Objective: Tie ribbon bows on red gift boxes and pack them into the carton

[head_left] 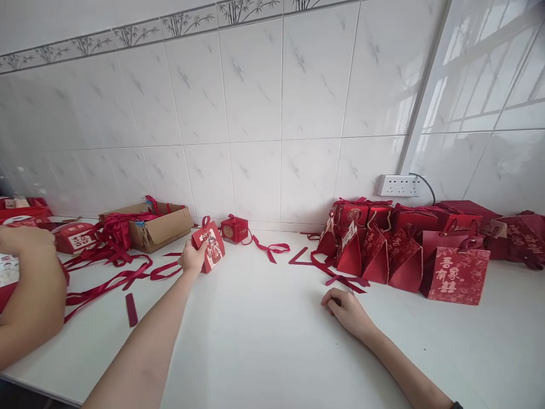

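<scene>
My left hand (pixel 192 258) is stretched forward over the table and grips a small red gift box (pixel 214 250) by its left side. The box carries a printed figure on its front and a ribbon loop at the top, and it tilts slightly. Just right of it stands another red gift box (pixel 234 230) with a round gold emblem. My right hand (pixel 347 309) rests on the white tabletop with its fingers curled in and nothing visible in them. A loose piece of red ribbon (pixel 347 282) lies just beyond it.
Red gift bags (pixel 458 275) and boxes crowd the right side below a power strip (pixel 399 186). A cardboard box (pixel 164 227) holds ribbons at the left, with more red ribbon (pixel 117 233) spilling out. A co-worker's arm (pixel 36 284) reaches in at far left.
</scene>
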### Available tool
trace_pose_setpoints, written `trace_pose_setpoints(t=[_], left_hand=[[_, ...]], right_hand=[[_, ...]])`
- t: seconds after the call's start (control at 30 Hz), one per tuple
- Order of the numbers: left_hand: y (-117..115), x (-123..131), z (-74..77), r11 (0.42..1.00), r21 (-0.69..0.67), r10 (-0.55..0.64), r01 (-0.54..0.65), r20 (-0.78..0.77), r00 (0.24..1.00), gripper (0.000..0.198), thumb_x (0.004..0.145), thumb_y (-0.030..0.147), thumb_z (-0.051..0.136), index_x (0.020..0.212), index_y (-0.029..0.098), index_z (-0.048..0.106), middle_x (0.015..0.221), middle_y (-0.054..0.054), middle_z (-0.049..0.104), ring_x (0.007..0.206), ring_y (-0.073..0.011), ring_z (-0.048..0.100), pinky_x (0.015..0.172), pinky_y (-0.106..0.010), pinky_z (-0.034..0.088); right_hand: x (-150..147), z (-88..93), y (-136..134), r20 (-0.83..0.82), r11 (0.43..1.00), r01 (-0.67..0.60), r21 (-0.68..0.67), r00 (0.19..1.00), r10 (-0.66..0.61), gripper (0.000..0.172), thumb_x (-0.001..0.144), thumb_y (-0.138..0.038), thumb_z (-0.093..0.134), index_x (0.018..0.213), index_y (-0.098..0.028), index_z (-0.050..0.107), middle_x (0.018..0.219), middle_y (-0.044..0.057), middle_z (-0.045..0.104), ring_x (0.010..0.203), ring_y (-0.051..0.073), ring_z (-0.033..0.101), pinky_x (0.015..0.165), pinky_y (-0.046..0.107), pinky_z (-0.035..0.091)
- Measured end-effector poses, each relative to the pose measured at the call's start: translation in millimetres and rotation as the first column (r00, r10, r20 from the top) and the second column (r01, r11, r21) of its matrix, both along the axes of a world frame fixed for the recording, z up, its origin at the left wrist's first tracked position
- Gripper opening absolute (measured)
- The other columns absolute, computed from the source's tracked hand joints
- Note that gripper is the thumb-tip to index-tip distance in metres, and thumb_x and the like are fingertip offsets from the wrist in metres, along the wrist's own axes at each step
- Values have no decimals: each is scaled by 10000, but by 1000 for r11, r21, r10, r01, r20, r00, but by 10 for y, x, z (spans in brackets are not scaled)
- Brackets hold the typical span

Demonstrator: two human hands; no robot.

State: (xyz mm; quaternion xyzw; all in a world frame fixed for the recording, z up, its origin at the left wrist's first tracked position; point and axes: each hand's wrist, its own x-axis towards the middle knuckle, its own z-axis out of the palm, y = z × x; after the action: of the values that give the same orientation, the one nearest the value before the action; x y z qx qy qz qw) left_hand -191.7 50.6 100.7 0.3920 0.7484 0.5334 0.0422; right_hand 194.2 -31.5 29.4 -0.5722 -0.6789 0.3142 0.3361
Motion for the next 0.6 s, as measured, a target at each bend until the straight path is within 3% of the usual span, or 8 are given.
trace_pose_setpoints(t=[0.1,0.2,0.23,0.27,0.37,0.47,0.53,0.6], left_hand=[[34,350,64,988,47,-144,144,-16,989,186,755,295,605,881,171,548,917,-138,679,925,-320,636,837,-464,478],[-54,934,119,928,145,-339,343,-54,939,237,783,346,574,979,214,558,989,-58,681,911,-212,647,805,-308,504],[-124,1143,128,888,185,-416,420,-66,907,262,780,372,574,996,223,559,1000,-41,679,907,-190,646,785,-274,506],[-215,1342,126,813,270,-516,516,-77,853,289,769,390,585,990,205,566,989,-56,679,892,-194,645,757,-270,508],[-558,1786,22,665,361,-691,654,-36,722,306,753,413,604,946,176,581,907,-62,677,815,-194,640,699,-272,505],[-853,1962,-183,544,266,-835,796,81,544,279,748,397,622,905,168,591,809,-34,666,734,-175,629,648,-260,500],[-953,1982,-293,444,214,-896,870,126,426,256,743,380,632,871,162,592,777,-24,656,710,-170,621,646,-264,499],[-983,1981,-342,390,198,-919,899,144,367,246,742,364,634,869,158,590,789,-26,654,714,-172,618,659,-275,498]], right_hand=[[-23,9,0,-44,1000,15,11,999,-15,191,656,-167,409,639,-204,595,534,-13,522,510,148,450,527,279,359],[-34,2,22,-165,996,71,53,984,-61,177,670,-192,425,651,-197,601,522,-9,536,494,151,478,515,285,387],[-27,0,30,-208,992,105,70,974,-88,176,688,-211,425,677,-194,600,560,0,561,514,155,500,521,288,406],[-12,4,36,-247,985,146,93,962,-119,181,714,-236,421,714,-192,596,622,14,591,551,159,527,536,293,427],[63,60,22,-357,933,312,181,905,-233,239,803,-346,402,839,-186,576,840,59,630,723,179,583,639,323,484],[128,182,-59,-483,862,426,276,837,-259,297,850,-439,411,915,-188,555,963,82,618,854,200,600,748,373,499],[130,273,-145,-510,847,394,355,842,-178,286,866,-445,430,970,-202,540,1044,84,601,920,204,602,813,401,492],[93,348,-242,-495,828,314,464,868,-51,270,874,-421,465,1050,-224,518,1100,86,588,985,208,593,851,413,486]])
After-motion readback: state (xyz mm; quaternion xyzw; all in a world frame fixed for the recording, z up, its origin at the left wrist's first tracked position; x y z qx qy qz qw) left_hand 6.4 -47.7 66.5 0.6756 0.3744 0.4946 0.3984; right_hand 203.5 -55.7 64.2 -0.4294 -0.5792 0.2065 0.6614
